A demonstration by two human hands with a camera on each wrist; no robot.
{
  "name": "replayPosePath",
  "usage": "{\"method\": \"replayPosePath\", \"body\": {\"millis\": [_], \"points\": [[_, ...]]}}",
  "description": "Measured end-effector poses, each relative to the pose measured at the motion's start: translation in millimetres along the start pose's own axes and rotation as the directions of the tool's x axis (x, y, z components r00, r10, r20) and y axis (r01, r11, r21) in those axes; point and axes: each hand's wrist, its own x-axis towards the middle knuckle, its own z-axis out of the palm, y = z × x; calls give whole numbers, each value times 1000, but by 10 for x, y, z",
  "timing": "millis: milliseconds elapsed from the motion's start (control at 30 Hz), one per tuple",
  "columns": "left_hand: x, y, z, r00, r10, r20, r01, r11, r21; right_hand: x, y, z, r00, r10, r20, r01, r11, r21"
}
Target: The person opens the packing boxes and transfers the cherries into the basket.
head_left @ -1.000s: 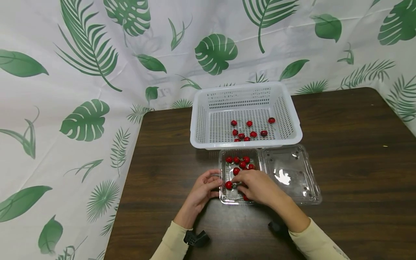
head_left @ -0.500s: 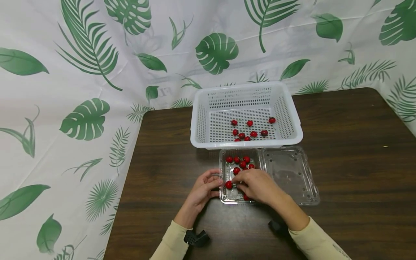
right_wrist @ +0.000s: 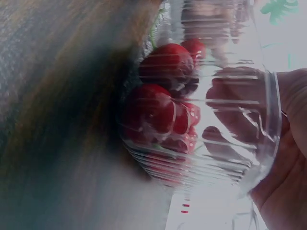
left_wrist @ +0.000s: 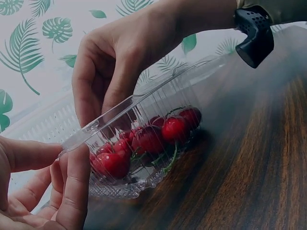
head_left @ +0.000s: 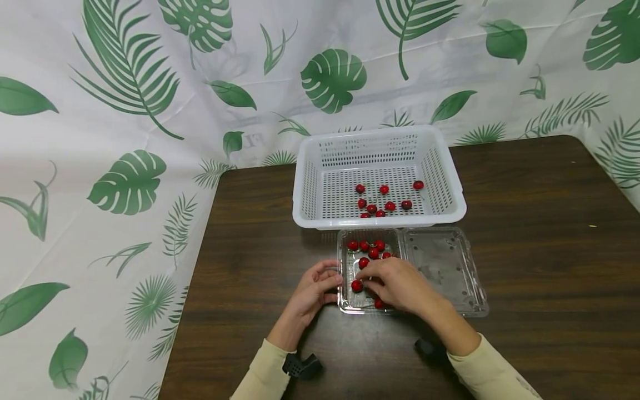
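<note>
The left hand [head_left: 312, 289] pinches the left rim of a clear box [head_left: 357, 300] on the bench [head_left: 540, 250], its lid [head_left: 445, 266] lying open to the right. Inside, the right hand [head_left: 400, 283] has bent fingers just beside a red cherry [head_left: 356, 286]; I can't tell whether they hold it. More cherries [head_left: 390, 206] lie in the far white basket [head_left: 380, 223].

1. Soft light is filling the head view, a pale sheen showing on the dark surface [head_left: 360, 355].
2. The left wrist view is looking dimmer, highlights glinting on the cherries [left_wrist: 115, 165].
3. The right wrist view is blurring, glare streaking the clear container [right_wrist: 274, 120].
</note>
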Motion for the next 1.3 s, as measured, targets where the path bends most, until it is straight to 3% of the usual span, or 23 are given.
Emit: {"method": "replayPosePath", "body": {"millis": [333, 800, 1033, 1200, 1300], "points": [[18, -18, -12, 1000, 6, 0, -6, 1000, 8, -17, -12, -102, 999, 3, -41, -1, 998, 64], [18, -19, -9, 1000, 5, -4, -5, 1000, 3, -29, 38, -403, 975, -25, -222, 44, 996, 81], [0, -6, 4, 1000, 2, -10, -2, 1000, 3, -2, 119, -645, 914, -71, -400, 113, 990, 82], [-12, 9, 14, 1000, -1, -16, 1, 1000, 5, 3, 205, -785, 857, 3, -515, 49, 995, 87], [-16, 14, 16, 1000, -2, -15, 2, 1000, 4, 11, 264, -830, 808, 50, -587, 16, 994, 107]]}}
